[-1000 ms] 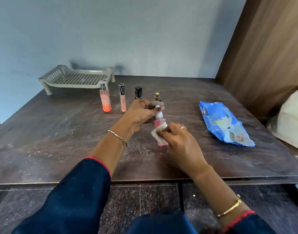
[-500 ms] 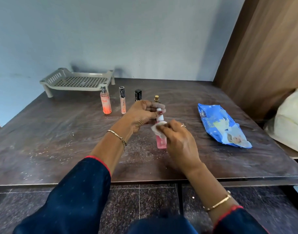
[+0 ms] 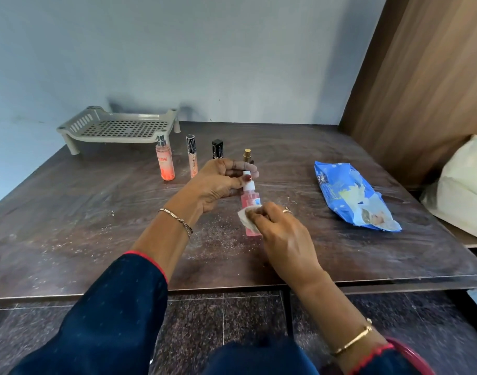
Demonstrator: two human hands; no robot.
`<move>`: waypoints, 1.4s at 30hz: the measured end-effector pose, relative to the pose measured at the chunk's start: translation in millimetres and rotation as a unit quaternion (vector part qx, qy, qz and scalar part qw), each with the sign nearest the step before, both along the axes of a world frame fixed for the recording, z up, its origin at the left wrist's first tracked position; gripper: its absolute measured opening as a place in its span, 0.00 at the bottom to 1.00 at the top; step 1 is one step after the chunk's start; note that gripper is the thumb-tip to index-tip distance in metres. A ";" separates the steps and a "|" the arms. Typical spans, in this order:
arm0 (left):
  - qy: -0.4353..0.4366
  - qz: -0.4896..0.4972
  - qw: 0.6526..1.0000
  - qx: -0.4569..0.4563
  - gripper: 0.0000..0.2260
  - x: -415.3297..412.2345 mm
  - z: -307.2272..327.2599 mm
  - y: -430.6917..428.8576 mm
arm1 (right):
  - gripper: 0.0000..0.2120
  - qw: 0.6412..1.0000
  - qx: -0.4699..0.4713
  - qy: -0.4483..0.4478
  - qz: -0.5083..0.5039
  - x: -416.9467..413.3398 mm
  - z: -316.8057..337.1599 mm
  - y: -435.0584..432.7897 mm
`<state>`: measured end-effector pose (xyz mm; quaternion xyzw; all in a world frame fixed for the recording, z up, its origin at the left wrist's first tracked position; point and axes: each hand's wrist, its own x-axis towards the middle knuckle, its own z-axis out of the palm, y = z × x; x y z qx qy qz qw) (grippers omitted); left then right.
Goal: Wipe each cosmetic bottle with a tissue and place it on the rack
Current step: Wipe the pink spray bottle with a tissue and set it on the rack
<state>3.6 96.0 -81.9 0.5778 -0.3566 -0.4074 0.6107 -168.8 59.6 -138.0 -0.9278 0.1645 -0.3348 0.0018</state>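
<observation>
Nearest, the right hand (image 3: 283,234) pinches the tissue (image 3: 245,219) against the pink bottle (image 3: 249,198), held upright; the left hand (image 3: 218,182) grips its white cap (image 3: 247,185). It seems best to turn the bottle slowly and wipe every side before the empty rack (image 3: 118,128) behind.

Home-type room: dark table (image 3: 69,226) up vs. pale blue wall (image 3: 204,50) at far side, wood panel (image 3: 421,90) on right, speckled stone floor tiles (image 3: 253,315) near; plastic rack (image 3: 118,128) far left, cosmetic bottles (image 3: 165,163) in front, wipes pack (image 3: 351,196) right.
</observation>
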 end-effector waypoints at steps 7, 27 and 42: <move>-0.032 -0.025 0.999 -0.008 0.09 0.3 5.0 6.6 | 0.07 0.966 0.179 -0.184 0.000 19.5 9.3 -26.7; -0.052 0.000 0.999 -0.015 0.10 6.7 -1.5 13.3 | 0.13 0.960 0.235 -0.151 -0.021 6.4 -8.1 5.3; -0.027 -0.002 1.000 -0.006 0.10 14.9 -7.1 10.8 | 0.05 0.994 0.091 0.008 -0.068 -9.3 -5.8 26.5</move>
